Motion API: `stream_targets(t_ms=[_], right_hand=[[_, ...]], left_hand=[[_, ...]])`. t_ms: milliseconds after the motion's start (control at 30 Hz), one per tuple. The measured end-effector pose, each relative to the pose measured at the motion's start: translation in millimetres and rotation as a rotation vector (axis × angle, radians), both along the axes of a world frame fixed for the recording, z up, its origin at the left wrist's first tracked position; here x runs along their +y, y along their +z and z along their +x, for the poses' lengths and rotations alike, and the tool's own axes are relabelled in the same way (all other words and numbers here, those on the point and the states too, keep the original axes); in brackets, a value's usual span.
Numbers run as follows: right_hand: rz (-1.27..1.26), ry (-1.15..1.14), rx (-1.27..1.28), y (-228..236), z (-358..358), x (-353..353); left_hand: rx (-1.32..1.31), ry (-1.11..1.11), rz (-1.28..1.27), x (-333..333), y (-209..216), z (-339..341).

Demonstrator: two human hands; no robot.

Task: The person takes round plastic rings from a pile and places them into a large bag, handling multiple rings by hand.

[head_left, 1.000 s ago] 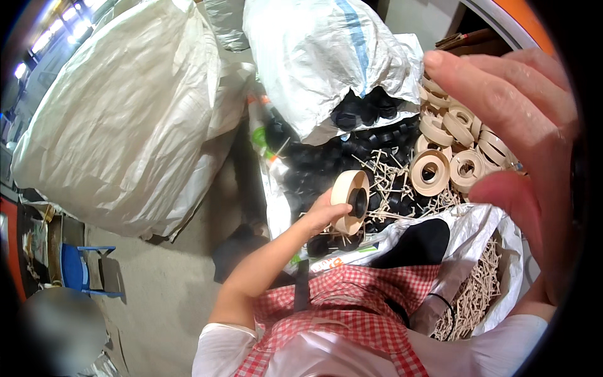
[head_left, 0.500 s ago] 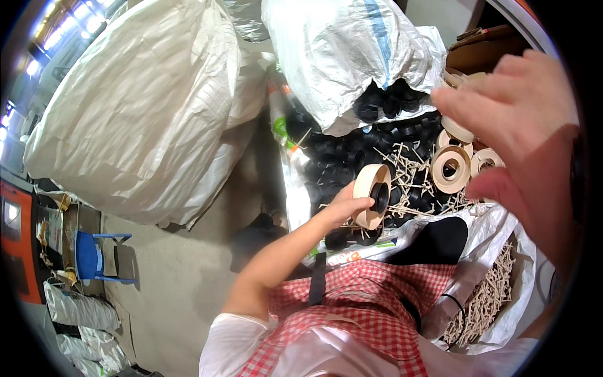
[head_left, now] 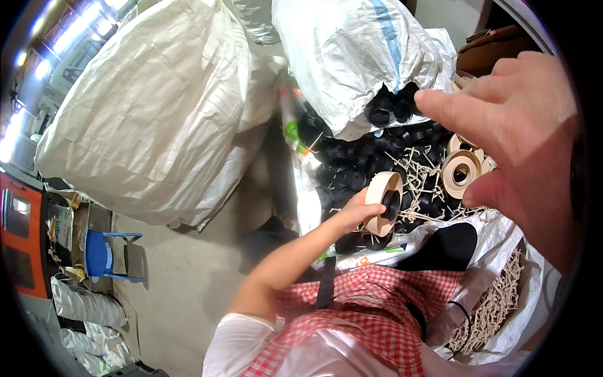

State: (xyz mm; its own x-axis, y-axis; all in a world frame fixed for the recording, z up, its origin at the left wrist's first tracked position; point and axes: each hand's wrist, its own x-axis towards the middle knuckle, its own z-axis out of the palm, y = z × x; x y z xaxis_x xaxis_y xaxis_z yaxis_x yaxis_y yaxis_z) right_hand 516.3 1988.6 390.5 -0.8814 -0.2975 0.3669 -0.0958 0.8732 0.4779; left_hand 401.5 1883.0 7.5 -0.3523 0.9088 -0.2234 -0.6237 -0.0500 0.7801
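My left hand (head_left: 355,215) grips a beige plastic ring (head_left: 380,187) with a black round part (head_left: 391,202) inside its opening, held above the heap of parts. Large and close to the camera, my right hand (head_left: 524,135) is raised on the right with thumb and forefinger spread apart and nothing between them. Behind it, partly covered, several more beige rings (head_left: 447,176) lie at the right side of the heap. Below both hands spread black round parts (head_left: 352,157) and loose pale T-shaped sticks (head_left: 411,164).
A white sack (head_left: 339,56) with a blue stripe spills black parts at the back. A big white sack (head_left: 144,119) bulges on the left. An open bag of pale sticks (head_left: 493,301) stands at lower right. A blue chair (head_left: 97,253) is far left, on the grey floor (head_left: 182,276).
The whole view has shifted slightly, so the scene sits farther right. My right hand's forefinger reaches farther left and its fingers have spread. My left hand keeps its grip on the ring.
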Motion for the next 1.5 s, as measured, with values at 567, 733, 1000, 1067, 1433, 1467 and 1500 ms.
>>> stream_targets(t_ms=[567,733,1000,1067,1433,1467,1500], right_hand=[[0.023,-0.065,-0.029,4,27,11],[0.015,-0.009,-0.044,0,12,10],[0.036,-0.042,-0.052,4,25,12],[0.008,-0.013,-0.056,-5,19,15],[0.038,-0.046,-0.061,0,26,12],[0.028,-0.029,-0.060,-3,24,13],[0.011,-0.019,-0.062,-7,22,15]], left_hand=[[0.046,-0.024,0.018,11,12,4],[-0.005,-0.010,-0.021,-4,6,-5],[-0.039,-0.006,-0.021,3,23,4],[-0.027,0.019,-0.068,-8,16,1],[-0.001,0.003,-0.071,4,7,2],[0.004,0.007,-0.085,0,6,1],[0.004,0.014,-0.097,-7,4,0]])
